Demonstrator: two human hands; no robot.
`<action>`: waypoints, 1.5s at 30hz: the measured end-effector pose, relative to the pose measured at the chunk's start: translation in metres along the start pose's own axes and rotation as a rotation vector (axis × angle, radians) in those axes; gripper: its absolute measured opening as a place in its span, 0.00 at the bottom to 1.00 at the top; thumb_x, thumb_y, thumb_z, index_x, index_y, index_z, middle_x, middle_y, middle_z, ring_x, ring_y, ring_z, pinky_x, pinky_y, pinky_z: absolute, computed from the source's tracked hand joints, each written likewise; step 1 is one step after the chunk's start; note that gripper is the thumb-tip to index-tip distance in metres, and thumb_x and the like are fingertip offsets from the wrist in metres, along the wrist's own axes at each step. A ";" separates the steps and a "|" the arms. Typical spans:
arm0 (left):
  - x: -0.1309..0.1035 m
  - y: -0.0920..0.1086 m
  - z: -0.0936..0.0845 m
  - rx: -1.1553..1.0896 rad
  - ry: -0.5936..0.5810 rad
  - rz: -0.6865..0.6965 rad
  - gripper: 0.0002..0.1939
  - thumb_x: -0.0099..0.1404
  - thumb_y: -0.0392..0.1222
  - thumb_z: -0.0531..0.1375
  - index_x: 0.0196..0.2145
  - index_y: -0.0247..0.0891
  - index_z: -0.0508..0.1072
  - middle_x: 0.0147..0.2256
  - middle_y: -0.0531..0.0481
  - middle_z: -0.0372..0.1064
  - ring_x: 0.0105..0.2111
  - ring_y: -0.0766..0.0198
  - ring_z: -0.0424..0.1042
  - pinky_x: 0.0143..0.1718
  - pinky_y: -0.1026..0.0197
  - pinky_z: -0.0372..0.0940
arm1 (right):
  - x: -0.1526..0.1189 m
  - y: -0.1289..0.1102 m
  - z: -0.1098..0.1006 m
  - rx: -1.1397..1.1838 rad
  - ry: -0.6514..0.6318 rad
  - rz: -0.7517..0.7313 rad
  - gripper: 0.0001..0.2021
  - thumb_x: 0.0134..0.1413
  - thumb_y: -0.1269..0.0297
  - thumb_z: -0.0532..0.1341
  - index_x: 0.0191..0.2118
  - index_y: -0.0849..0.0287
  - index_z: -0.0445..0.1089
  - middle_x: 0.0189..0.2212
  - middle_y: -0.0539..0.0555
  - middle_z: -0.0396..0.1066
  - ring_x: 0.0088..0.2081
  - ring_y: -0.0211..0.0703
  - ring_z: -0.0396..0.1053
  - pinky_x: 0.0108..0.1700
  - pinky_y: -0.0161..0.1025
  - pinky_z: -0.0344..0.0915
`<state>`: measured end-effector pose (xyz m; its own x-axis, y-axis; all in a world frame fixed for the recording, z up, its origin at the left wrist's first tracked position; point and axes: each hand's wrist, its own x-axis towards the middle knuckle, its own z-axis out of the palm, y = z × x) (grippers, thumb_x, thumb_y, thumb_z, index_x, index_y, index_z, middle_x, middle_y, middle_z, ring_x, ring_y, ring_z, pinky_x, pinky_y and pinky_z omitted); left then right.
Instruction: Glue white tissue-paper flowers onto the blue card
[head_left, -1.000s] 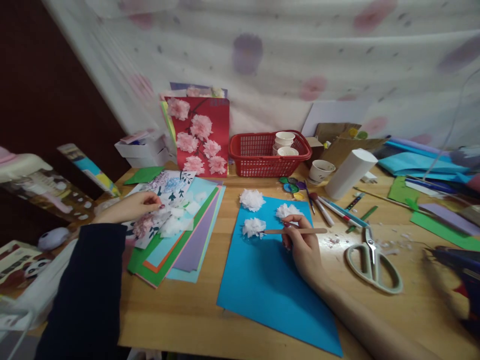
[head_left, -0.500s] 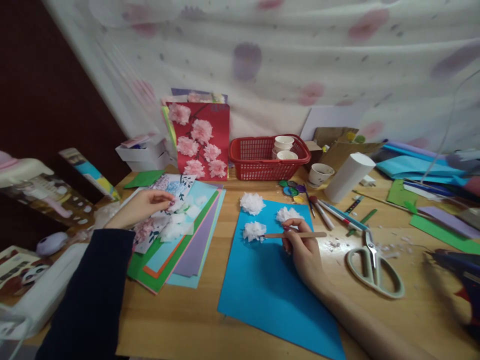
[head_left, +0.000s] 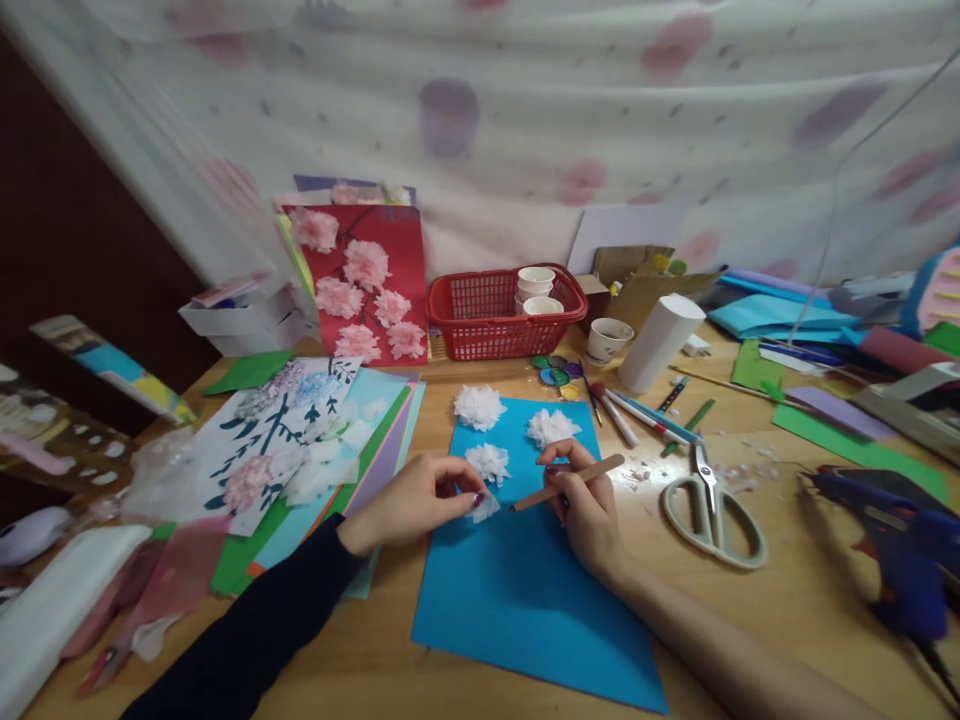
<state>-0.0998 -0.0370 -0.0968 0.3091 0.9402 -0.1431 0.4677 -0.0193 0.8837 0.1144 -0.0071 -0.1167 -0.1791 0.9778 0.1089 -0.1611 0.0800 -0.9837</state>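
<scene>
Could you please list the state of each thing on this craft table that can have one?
left hand: pinching a small white tissue piece over the blue sheet
right hand: gripping a wooden stick, tilted
scissors: lying shut
red basket: upright, holding stacked cups
white roll: leaning
glue gun: lying down

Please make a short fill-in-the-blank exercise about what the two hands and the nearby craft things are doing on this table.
1. The right hand holds a thin wooden ____.
2. The left hand pinches a small white tissue piece over the ____ paper sheet.
3. The paper cups are stacked in a ____ basket.
4. The scissors lie ____.

Missing words: stick; blue; red; open
</scene>
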 end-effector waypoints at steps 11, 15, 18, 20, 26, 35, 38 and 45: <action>0.034 0.025 0.001 0.281 0.064 0.040 0.08 0.60 0.38 0.59 0.33 0.38 0.80 0.28 0.52 0.76 0.27 0.66 0.69 0.28 0.64 0.59 | 0.001 0.006 0.000 -0.135 0.028 -0.174 0.03 0.59 0.62 0.54 0.36 0.54 0.63 0.16 0.41 0.56 0.17 0.36 0.54 0.19 0.33 0.50; 0.040 0.025 0.002 0.339 0.059 0.080 0.09 0.59 0.35 0.58 0.33 0.37 0.79 0.29 0.51 0.76 0.27 0.65 0.70 0.31 0.63 0.61 | 0.001 0.009 -0.003 -0.254 0.004 -0.217 0.03 0.60 0.65 0.54 0.37 0.55 0.64 0.21 0.45 0.59 0.20 0.36 0.57 0.22 0.34 0.53; 0.041 0.025 0.002 0.355 0.046 0.077 0.09 0.60 0.35 0.58 0.34 0.37 0.78 0.31 0.50 0.77 0.29 0.63 0.71 0.33 0.62 0.62 | 0.001 0.012 -0.004 -0.308 -0.030 -0.220 0.04 0.60 0.66 0.53 0.38 0.55 0.64 0.24 0.47 0.63 0.23 0.37 0.59 0.24 0.35 0.55; 0.039 0.026 -0.002 0.371 0.035 0.091 0.09 0.60 0.34 0.57 0.35 0.37 0.78 0.32 0.50 0.76 0.31 0.62 0.72 0.35 0.61 0.64 | 0.001 0.013 -0.004 -0.333 -0.054 -0.221 0.05 0.61 0.66 0.52 0.39 0.55 0.64 0.26 0.48 0.63 0.24 0.38 0.59 0.24 0.35 0.55; 0.022 0.024 -0.022 0.477 -0.010 0.162 0.31 0.56 0.44 0.67 0.57 0.40 0.67 0.57 0.42 0.66 0.59 0.49 0.64 0.57 0.52 0.61 | -0.002 0.010 -0.003 -0.404 -0.119 -0.249 0.06 0.63 0.67 0.50 0.40 0.55 0.62 0.24 0.46 0.60 0.21 0.36 0.58 0.24 0.35 0.56; 0.020 0.009 -0.015 0.684 -0.212 0.001 0.69 0.44 0.58 0.73 0.71 0.41 0.35 0.72 0.35 0.35 0.70 0.37 0.33 0.67 0.38 0.37 | -0.003 0.004 0.000 -0.636 -0.258 -0.415 0.07 0.63 0.69 0.51 0.42 0.54 0.64 0.28 0.51 0.72 0.24 0.40 0.68 0.27 0.36 0.60; 0.021 0.006 -0.014 0.683 -0.221 -0.007 0.69 0.46 0.61 0.71 0.71 0.42 0.33 0.72 0.36 0.34 0.70 0.36 0.34 0.66 0.38 0.38 | -0.003 0.005 0.001 -0.701 -0.290 -0.454 0.08 0.63 0.70 0.51 0.42 0.54 0.66 0.27 0.52 0.73 0.25 0.41 0.69 0.27 0.36 0.61; 0.021 0.003 -0.016 0.668 -0.248 -0.005 0.68 0.47 0.63 0.70 0.71 0.41 0.32 0.72 0.33 0.33 0.70 0.36 0.33 0.66 0.38 0.38 | -0.004 0.010 0.003 -0.780 -0.354 -0.528 0.08 0.58 0.72 0.54 0.40 0.54 0.67 0.29 0.55 0.74 0.29 0.45 0.70 0.33 0.38 0.63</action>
<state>-0.1050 -0.0118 -0.0899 0.4474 0.8375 -0.3138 0.8528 -0.2939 0.4316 0.1105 -0.0104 -0.1269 -0.5668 0.6769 0.4696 0.3551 0.7151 -0.6021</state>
